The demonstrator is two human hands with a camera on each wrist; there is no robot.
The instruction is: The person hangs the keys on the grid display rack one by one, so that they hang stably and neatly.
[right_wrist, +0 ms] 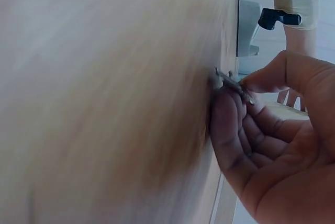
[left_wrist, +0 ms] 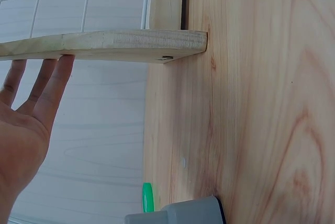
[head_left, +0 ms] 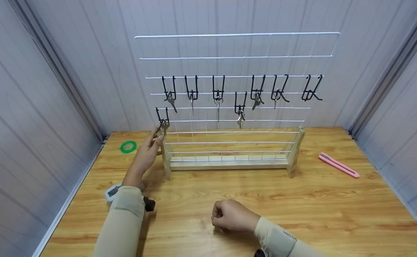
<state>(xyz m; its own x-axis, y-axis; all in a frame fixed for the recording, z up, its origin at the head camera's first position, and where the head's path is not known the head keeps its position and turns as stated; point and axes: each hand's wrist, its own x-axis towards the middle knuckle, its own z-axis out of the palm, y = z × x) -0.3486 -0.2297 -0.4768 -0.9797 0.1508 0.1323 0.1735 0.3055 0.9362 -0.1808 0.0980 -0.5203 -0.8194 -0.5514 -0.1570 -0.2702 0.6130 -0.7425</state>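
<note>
My left hand [head_left: 147, 153] is at the left end of a white wire rack [head_left: 230, 142]. Its straight fingertips touch the outer face of the wooden side post [left_wrist: 120, 43]. Just above those fingers, a black hook [head_left: 162, 115] with a key [head_left: 165, 126] hangs on the wires. Low over the table in front of the rack, my right hand [head_left: 234, 215] pinches a small metal key [right_wrist: 230, 84] between thumb and curled fingers; much of it is hidden by them. More black hooks [head_left: 218, 87] line the upper wires, several with keys [head_left: 256, 100] on them.
A green tape roll [head_left: 128, 146] lies left of the rack. A grey-white device [head_left: 112, 191] is beside my left forearm. To the right lies a pink utility knife [head_left: 338, 165]. Pale panel walls [head_left: 33, 107] enclose the wooden table [head_left: 319, 214] at the back and sides.
</note>
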